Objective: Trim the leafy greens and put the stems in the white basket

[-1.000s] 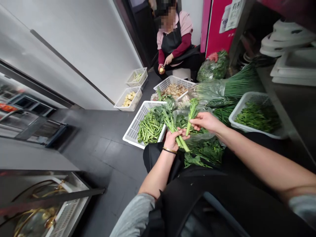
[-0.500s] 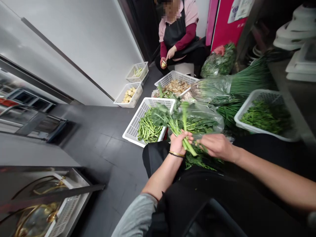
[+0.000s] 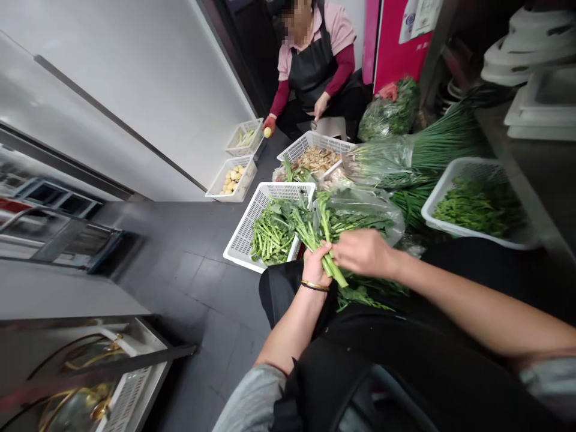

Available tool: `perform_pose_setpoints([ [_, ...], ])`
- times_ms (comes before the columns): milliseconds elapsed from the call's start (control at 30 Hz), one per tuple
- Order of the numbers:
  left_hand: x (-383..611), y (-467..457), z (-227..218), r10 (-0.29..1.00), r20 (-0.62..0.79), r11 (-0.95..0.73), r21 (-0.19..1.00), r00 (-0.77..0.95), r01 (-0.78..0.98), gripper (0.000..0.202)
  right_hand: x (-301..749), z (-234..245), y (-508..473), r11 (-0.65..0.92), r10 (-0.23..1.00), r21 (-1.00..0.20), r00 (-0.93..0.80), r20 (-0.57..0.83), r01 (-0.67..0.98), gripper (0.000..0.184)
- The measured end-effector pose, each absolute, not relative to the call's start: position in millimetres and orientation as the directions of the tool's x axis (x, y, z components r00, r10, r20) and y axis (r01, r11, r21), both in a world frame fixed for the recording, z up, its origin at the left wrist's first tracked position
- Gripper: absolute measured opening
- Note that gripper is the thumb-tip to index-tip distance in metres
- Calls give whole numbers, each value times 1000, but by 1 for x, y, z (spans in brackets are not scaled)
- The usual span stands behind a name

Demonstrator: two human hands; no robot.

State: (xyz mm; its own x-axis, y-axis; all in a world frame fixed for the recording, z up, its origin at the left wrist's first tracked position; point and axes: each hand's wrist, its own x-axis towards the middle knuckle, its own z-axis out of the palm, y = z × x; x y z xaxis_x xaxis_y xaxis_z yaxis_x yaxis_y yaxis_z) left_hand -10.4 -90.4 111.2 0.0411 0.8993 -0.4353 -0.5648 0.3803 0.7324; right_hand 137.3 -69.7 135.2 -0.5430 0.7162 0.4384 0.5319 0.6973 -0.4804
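Note:
My left hand [image 3: 317, 267] is closed around a small bunch of leafy green stalks [image 3: 337, 273], their cut ends pointing toward me and their leaves away. Against the right side of these stalks, my right hand [image 3: 363, 253] is closed, fingers curled; what lies in its fingers is hidden. Beyond my left hand stands a white slotted basket [image 3: 243, 239] holding trimmed green stalks [image 3: 270, 240]. Loose greens [image 3: 362, 297] lie below my hands near my lap, and an open clear plastic bag [image 3: 396, 222] with more greens is just behind them.
A co-worker [image 3: 310, 66] sits opposite, holding a peeled potato [image 3: 267, 132] over the side. Nearby are a potato basket [image 3: 245, 187], a basket of peelings [image 3: 290, 148], bundled long green stems [image 3: 450, 144] and a tub of greens [image 3: 429, 216]. A metal rack [image 3: 180, 354] juts in at left.
My right hand has moved left, up against the stalks. The bunch in my left hand has dipped slightly left. The co-worker's hand has carried the potato out toward the baskets by the wall.

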Motion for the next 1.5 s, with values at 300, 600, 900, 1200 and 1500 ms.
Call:
perform_pose_setpoints([
  [300,-13,-102,109,855,-394,517,706,338,-485,33,169,125,-41,101,847,-967,-530,-40,234,43],
  [600,-6,-101,110,899,-426,409,739,99,-535,36,132,120,-58,150,980,-970,-159,120,192,37],
  [900,-1,-105,128,752,-536,642,464,384,-610,21,151,132,-56,122,959,-992,-257,121,-12,25],
  [1200,-6,-102,123,823,-551,507,603,137,-616,23,152,130,-84,614,786,-653,-414,458,444,25],
  [1500,7,-114,112,964,-262,220,880,-46,-422,37,173,140,-49,154,977,-866,-205,61,475,47],
])
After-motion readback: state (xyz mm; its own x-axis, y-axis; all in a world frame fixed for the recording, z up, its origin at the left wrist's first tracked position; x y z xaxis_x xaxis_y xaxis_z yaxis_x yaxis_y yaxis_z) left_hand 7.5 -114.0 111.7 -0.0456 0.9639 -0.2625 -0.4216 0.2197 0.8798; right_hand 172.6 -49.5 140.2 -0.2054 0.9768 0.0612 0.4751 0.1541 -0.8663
